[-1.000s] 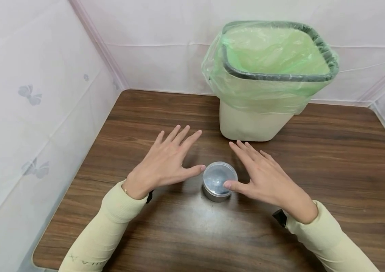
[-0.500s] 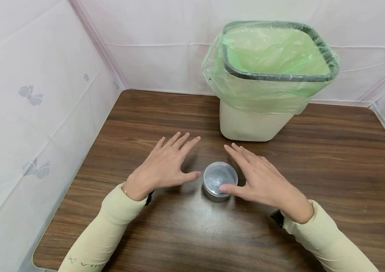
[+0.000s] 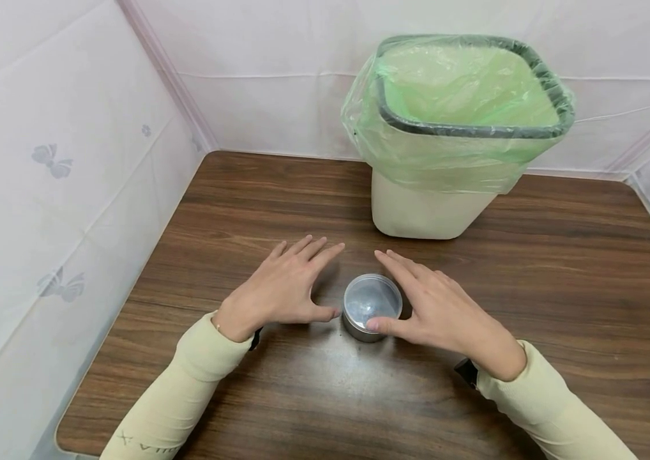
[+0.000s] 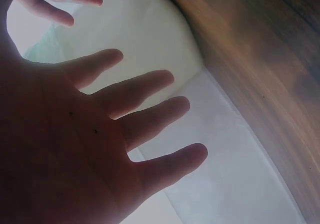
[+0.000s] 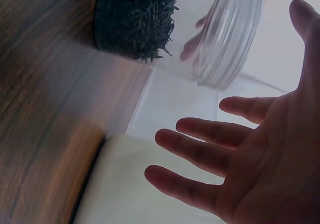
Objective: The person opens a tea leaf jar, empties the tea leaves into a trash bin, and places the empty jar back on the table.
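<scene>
A clear round jar point(image 3: 372, 299) with a screw lid point(image 5: 232, 33) stands upright on the table between my two hands. The right wrist view shows dark, dry, curled shreds point(image 5: 137, 18), like loose tea leaves, filling its lower part. My left hand point(image 3: 281, 289) is on the jar's left, fingers spread and straight, thumb tip right at the jar's side. On the other side my right hand point(image 3: 442, 310) has its fingers straight, and its thumb overlaps the front edge of the lid in the head view. Neither hand grips anything.
A cream waste bin point(image 3: 417, 211) with a dark rim and a green plastic liner point(image 3: 440, 163) stands on the wood-grain table point(image 3: 279, 396) behind the hands, right of centre. Pale patterned sheeting point(image 3: 72, 211) rises along the left and back table edges.
Both hands have come down toward the front of the table and closer in around the jar. The right hand has shifted left. Jar and bin have stayed in place.
</scene>
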Action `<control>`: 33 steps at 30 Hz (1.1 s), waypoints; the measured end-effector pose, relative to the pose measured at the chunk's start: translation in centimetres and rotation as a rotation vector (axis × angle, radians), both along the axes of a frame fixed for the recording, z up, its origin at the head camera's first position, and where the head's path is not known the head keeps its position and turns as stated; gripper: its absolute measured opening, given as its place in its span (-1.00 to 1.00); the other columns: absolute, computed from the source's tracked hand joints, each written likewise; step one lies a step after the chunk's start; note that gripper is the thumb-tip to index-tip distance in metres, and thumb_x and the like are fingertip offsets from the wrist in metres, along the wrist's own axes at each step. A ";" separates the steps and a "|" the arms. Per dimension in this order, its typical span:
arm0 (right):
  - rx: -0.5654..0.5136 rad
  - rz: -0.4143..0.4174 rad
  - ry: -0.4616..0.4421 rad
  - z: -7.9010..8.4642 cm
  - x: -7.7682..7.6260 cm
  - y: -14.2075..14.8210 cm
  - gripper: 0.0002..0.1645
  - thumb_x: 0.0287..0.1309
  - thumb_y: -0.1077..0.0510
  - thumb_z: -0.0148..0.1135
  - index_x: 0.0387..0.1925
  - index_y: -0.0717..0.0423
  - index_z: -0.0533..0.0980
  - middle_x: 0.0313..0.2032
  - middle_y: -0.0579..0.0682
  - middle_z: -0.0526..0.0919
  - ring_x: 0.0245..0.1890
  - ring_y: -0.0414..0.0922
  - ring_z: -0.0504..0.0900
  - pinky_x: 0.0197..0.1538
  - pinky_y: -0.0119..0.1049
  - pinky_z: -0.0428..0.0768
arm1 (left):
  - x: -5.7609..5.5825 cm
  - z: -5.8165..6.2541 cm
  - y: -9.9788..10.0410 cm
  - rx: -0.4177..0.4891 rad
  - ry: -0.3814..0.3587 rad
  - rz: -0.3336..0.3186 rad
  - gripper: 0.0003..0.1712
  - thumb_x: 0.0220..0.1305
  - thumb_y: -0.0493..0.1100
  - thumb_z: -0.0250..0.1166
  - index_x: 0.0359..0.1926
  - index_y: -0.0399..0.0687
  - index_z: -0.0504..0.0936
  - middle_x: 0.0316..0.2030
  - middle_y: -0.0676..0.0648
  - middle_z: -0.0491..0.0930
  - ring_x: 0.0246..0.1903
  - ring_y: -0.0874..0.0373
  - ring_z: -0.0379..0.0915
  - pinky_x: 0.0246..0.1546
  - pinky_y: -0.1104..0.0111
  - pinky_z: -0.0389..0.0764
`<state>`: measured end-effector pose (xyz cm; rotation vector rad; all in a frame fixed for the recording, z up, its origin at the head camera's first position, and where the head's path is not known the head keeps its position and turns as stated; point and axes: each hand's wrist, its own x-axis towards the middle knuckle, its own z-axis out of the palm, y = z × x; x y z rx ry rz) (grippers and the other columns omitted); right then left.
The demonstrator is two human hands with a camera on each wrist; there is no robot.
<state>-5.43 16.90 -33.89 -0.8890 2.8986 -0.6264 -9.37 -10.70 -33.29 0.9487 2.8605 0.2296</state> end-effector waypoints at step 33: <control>-0.052 0.042 -0.004 -0.8 0.5 -0.9 0.32 -0.02 -0.64 0.20 0.57 0.00 0.10 0.42 0.12 0.33 0.29 0.12 0.46 0.16 0.13 0.51 | 0.6 -0.8 0.8 -0.005 -0.054 -0.059 0.26 -0.08 0.49 0.43 0.57 0.15 0.16 0.48 -0.21 0.21 0.46 -0.20 0.08 0.32 -0.26 0.16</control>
